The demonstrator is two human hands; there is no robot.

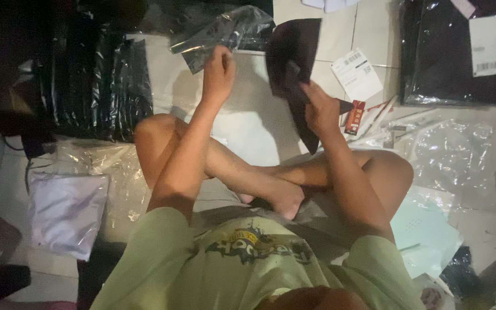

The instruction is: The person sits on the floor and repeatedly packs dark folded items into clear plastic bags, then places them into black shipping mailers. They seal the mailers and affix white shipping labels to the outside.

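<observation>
Dark garment (291,51) pinched in the right hand (320,108), clear plastic bag (225,31) pinched in the left hand (218,73).

Landmark: the garment. It hangs with its long axis running from upper left down to the right hand, which grips its lower part. Just left of it, slightly apart, the bag is held up, mouth side unclear. A white label (357,73) lies right of it; bare tile floor (248,115) opens below-left.

We see a pale green short-sleeved T-shirt (259,270) with a yellow and dark printed emblem (254,244) on its chest; the 2 forearms, both hands and both legs are bare.
</observation>
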